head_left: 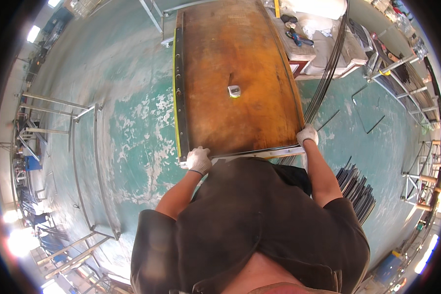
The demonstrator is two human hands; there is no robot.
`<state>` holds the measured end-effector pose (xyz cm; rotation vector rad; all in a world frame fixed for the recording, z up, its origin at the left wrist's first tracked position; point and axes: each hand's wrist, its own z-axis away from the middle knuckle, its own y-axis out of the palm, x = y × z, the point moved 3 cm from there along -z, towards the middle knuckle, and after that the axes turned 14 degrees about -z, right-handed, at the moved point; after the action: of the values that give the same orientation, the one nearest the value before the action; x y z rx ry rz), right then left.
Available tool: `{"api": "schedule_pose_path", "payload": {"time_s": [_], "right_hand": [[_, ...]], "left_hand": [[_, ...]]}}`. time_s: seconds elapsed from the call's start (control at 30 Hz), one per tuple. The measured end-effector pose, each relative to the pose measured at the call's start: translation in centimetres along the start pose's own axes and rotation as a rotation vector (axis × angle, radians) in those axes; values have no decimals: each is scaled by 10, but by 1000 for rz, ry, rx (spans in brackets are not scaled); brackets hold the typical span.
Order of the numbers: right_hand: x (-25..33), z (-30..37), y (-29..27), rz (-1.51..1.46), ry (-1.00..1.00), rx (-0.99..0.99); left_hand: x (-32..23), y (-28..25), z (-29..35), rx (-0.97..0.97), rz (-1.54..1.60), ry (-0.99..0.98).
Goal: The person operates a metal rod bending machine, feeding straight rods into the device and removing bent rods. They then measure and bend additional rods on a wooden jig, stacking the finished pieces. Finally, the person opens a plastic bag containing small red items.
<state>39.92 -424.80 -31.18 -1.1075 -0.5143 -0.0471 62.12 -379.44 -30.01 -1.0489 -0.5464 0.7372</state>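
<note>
I stand at the near end of a long table with a worn orange-brown top [240, 49]. A thin dark rod [259, 152] runs along its near edge, between my two gloved hands. At the near left corner, my left hand [199, 160] is closed at one end of the rod. My right hand [307, 134] is closed around its other end at the near right corner. A tape measure [234, 91] lies in the middle of the tabletop. Along the left edge run a black strip with holes [180, 98] and a yellow measuring strip [175, 112].
Long thin rods [328, 73] slant past the table's right side. A bundle of dark bars [355, 191] lies on the floor beside my right arm. A padded seat [323, 54] carries a power tool [295, 38]. Metal frames [95, 171] stand at left.
</note>
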Motion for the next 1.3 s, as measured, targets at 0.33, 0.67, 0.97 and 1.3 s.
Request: {"api": "schedule_pose_path", "payload": {"time_s": [0.33,0.67,0.97,1.3], "right_hand": [[-7,65,-12,47,-277,-2],[-18,108,48,-3,-1058,-42],[5,112,40,46,-1047,23],[21,126,54,149,-1093,122]], "left_hand": [[-4,3,-3,35,-83,-58],[-16,2,0,67,-303,50],[-6,54,0,-129,-214,130],[-21,35,8,-320,-165,294]]}}
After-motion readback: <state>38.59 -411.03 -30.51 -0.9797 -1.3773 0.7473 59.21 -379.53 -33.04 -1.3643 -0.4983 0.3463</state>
